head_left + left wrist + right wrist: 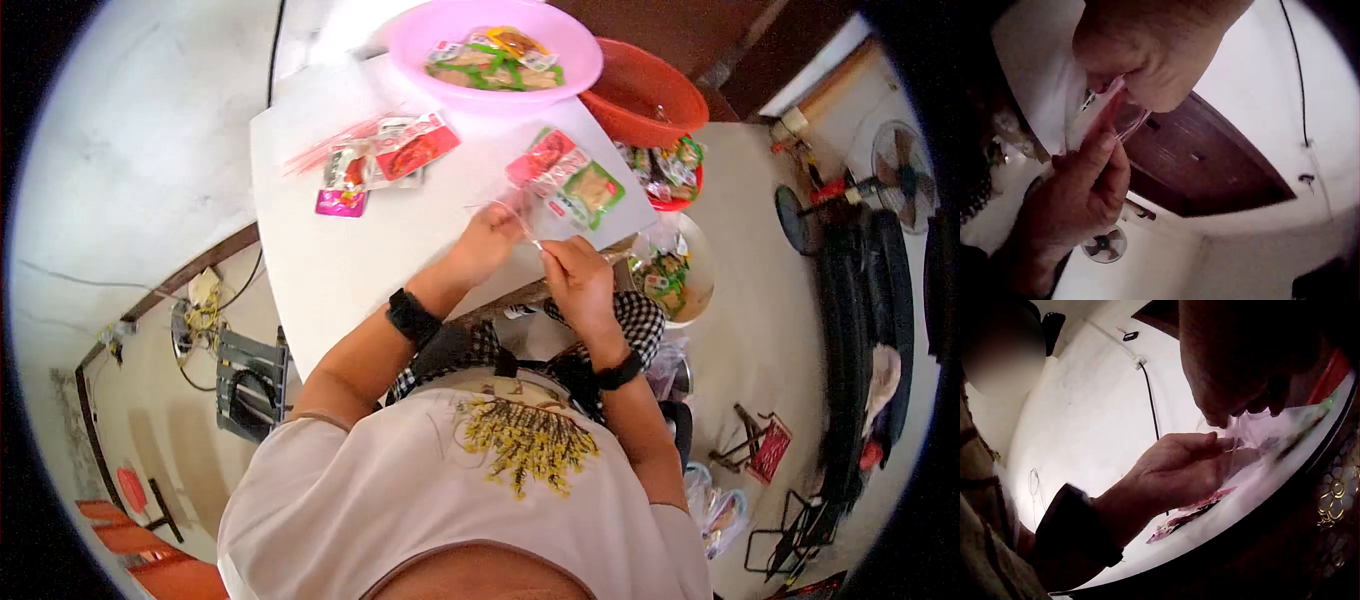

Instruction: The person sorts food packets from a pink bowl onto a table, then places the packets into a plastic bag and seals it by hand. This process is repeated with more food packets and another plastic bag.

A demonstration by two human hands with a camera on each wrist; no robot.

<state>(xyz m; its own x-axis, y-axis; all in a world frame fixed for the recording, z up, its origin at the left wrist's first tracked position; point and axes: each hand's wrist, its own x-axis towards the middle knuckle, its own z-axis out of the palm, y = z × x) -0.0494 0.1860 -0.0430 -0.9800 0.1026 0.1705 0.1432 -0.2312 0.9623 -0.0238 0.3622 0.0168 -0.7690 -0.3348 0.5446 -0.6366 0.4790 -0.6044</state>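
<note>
Over the near right of the white table (350, 250), both hands work on a translucent, pinkish plastic strip (1105, 112). My left hand (490, 242) grips its upper end in the left wrist view. From the other side my right hand (582, 285) pinches it between thumb and forefinger. A thin pale loop shows between the hands in the head view. Just beyond them lie a red-and-white packet (545, 155) and a green packet (592, 192). Motion blurs the fingertips, and the strip is partly hidden behind them.
Left on the table are several red and silver packets (415, 150) and thin pink strands (325, 150). A pink basin (405, 55) of packets stands at the back, beside a red basin (690, 90). A white bucket (708, 285) with packets stands right of the table.
</note>
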